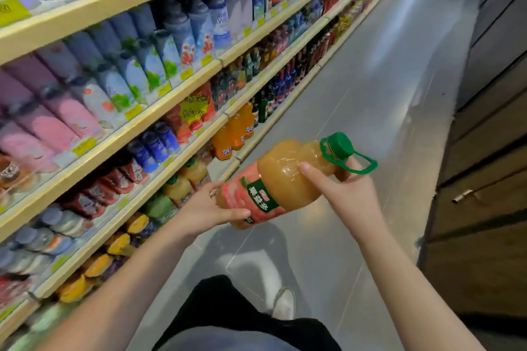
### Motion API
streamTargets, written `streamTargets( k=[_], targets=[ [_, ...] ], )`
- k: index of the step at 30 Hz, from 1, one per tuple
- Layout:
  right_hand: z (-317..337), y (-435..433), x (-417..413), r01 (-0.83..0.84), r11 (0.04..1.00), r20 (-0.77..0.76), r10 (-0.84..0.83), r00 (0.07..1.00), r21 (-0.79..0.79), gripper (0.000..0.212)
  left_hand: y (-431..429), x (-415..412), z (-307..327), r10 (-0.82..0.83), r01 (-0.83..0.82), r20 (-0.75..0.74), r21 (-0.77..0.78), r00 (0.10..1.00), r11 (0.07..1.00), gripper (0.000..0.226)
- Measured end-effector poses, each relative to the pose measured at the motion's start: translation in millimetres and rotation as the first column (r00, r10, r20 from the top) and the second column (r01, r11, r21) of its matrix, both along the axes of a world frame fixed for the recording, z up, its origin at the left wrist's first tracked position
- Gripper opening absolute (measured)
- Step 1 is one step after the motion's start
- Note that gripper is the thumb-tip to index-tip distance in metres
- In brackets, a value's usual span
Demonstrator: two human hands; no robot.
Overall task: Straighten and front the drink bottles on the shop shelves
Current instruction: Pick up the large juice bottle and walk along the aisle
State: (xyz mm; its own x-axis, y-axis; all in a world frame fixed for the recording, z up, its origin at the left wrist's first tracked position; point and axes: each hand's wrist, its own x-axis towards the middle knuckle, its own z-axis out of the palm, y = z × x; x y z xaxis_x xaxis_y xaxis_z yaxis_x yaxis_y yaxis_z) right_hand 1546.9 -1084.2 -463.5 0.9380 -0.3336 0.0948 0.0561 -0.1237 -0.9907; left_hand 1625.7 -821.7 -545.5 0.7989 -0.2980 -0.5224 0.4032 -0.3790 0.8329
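Shelves [114, 141] of drinks run along the left from near to far, the aisle floor [385, 94] lies to their right, and cabinets [484, 151] line the right side. Over the floor a juice bottle [285, 179] lies tilted. The left hand [208, 208] holds its base beside the shelves, and the right hand [350, 194] holds its neck, cap [339, 145] far-right.

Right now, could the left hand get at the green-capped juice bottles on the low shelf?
Probably yes: the left hand is close beside the shelf bottles with nothing between, but it is busy gripping the base of the held bottle.
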Motion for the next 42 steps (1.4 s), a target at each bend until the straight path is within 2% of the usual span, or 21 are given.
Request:
streamTargets(
  k=[4,8,11,15,17,20,25,29,34,37,38,42],
  targets=[
    [3.2,-30.0,54.4,-0.095,0.994,-0.015,0.095,0.995,-0.052,0.046,-22.4,24.0,0.5,0.089,-0.089,-0.043,0.008,0.995,0.996,0.114],
    [-1.4,-42.9,111.5,-0.185,0.98,-0.041,0.182,0.982,-0.075,0.052,-34.3,54.2,-4.4,0.153,-0.151,-0.017,0.108,0.988,0.983,0.104],
    [-9.9,-43.2,154.5,-0.247,0.964,-0.053,0.243,0.969,-0.094,0.048,-33.3,81.0,-17.6,0.152,-0.152,0.012,0.124,0.988,0.981,0.103],
    [-17.8,-37.5,208.0,-0.313,0.942,-0.071,0.307,0.949,-0.12,0.037,-31.7,120.4,-30.6,0.205,-0.202,-0.014,0.135,0.979,0.97,0.12],
    [-19.5,-37.5,234.9,-0.368,0.923,-0.088,0.36,0.929,-0.113,0.027,-33.1,140.7,-36.3,0.231,-0.227,-0.029,0.106,0.972,0.968,0.114],
    [-19.7,-38.5,274.2,-0.426,0.894,-0.089,0.418,0.904,-0.137,0.03,-37.8,165.1,-40.2,0.271,-0.268,-0.041,0.061,0.962,0.961,0.104],
    [-20.3,-36.4,333.0,-0.526,0.847,-0.129,0.516,0.847,-0.069,0.03,-47.9,190.5,-46.7,0.397,-0.398,-0.068,-0.012,0.915,0.917,0.068],
    [-35.9,-38.3,379.6,-0.606,0.796,-0.191,0.593,0.782,-0.012,0.035,-59.3,200.7,-59.8,0.526,-0.53,-0.103,-0.014,0.844,0.848,0.08],
    [-60.7,-39.3,432.1,-0.732,0.68,-0.339,0.699,0.629,0.043,0.034,-92.1,210.0,-75.4,0.719,-0.719,-0.162,0.068,0.676,0.692,0.105],
    [-75.0,-38.2,459.4,-0.809,0.588,-0.411,0.735,0.539,-0.009,0.073,-115.2,213.8,-89.7,0.802,-0.801,-0.194,0.102,0.566,0.59,0.103],
    [-78.1,-37.2,465.8,-0.824,0.566,-0.431,0.74,0.517,-0.017,0.078,-122.2,214.1,-95.6,0.821,-0.823,-0.213,0.104,0.53,0.558,0.104],
    [-93.6,-33.2,484.6,-0.852,0.521,-0.476,0.76,0.441,0.043,0.065,-144.6,217.0,-114.7,0.866,-0.881,-0.267,0.105,0.422,0.461,0.108]
  ],
)
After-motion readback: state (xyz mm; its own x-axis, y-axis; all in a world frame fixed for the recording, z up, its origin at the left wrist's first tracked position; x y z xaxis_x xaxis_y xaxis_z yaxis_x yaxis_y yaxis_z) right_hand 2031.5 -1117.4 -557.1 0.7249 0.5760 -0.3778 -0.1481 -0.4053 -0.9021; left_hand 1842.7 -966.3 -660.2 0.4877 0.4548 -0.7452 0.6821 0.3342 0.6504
